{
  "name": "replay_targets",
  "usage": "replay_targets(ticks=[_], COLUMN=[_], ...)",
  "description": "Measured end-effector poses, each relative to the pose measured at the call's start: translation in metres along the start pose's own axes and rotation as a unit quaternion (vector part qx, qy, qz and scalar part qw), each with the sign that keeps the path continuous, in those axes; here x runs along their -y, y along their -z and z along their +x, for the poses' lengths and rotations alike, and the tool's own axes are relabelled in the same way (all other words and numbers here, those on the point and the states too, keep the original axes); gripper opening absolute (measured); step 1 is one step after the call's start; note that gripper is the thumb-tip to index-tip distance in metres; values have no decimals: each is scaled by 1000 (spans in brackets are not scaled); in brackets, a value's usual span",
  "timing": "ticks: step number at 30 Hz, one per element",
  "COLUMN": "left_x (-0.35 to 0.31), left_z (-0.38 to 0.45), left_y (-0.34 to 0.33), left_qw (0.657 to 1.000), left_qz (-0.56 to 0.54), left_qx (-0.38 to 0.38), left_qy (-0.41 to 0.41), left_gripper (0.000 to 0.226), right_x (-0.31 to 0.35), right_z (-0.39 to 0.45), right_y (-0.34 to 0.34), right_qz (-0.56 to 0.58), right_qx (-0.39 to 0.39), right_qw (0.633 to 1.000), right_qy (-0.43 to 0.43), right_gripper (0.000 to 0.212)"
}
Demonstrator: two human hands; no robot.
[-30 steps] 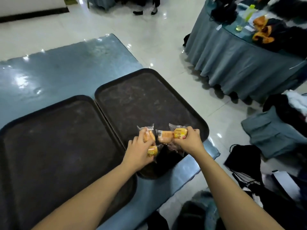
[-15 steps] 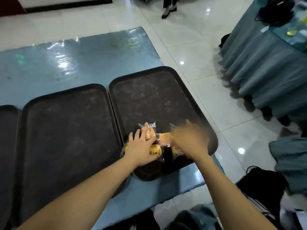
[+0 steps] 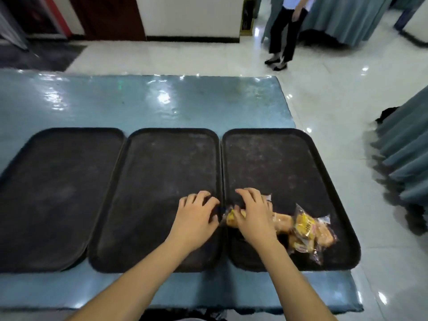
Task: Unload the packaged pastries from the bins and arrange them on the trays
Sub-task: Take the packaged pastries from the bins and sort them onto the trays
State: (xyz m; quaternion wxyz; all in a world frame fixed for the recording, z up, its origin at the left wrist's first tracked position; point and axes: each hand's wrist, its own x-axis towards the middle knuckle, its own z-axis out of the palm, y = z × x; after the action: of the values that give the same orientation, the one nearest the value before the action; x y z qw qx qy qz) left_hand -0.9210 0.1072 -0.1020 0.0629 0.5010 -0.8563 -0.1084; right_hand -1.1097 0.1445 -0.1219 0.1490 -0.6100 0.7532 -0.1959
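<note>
Three dark trays lie side by side on a blue table: a left tray, a middle tray and a right tray. Several packaged pastries in clear wrappers with yellow labels lie bunched at the right tray's front. My right hand curls over one packaged pastry at that tray's front left corner. My left hand hovers over the middle tray's right rim with its fingers loosely bent, beside that packet; I see nothing in it. No bin is in view.
The table's right edge runs just past the right tray, with white tiled floor beyond. A table with grey-blue drapes stands to the right. A person in dark trousers stands at the back, beside more drapes.
The view has swung left, bringing a third tray into sight. My right hand moved left off the bunch onto the leftmost packet. My left hand shifted left onto the middle tray's rim.
</note>
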Motion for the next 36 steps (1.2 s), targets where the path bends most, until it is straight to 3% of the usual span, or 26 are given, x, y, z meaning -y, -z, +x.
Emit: replay_targets(ticks=[14, 22, 28, 36], left_x=[231, 365, 429, 498], left_z=[-136, -229, -270, -331], left_y=[106, 160, 186, 220], left_qw=[974, 955, 940, 939], left_qz=[-5, -10, -23, 9], left_qx=[-122, -135, -152, -114], left_qy=[189, 265, 303, 323], left_gripper=[31, 38, 39, 41], right_x=[289, 456, 539, 642], right_z=[10, -10, -14, 4], right_y=[-100, -176, -208, -242], right_qz=[58, 87, 106, 165], right_qx=[48, 97, 143, 144], right_qw=[976, 954, 926, 889], right_qy=[206, 269, 334, 403], right_gripper=[41, 40, 40, 37])
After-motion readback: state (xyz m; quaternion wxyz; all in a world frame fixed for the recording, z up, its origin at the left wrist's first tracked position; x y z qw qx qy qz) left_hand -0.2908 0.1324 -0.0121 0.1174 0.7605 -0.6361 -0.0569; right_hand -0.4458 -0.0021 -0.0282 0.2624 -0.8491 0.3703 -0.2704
